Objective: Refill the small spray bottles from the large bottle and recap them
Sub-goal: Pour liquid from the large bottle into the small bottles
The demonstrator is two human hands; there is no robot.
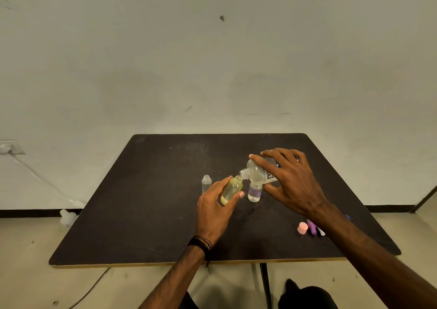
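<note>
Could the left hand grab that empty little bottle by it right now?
Probably not yet. The clear bottle stands close beside the left hand, nothing between them, but that hand is busy holding the yellow bottle under the large bottle.

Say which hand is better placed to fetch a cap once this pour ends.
Probably the right hand: the pink cap and purple cap lie beside its forearm. It grips the large bottle, though; the left hand holds the yellow spray bottle.
</note>
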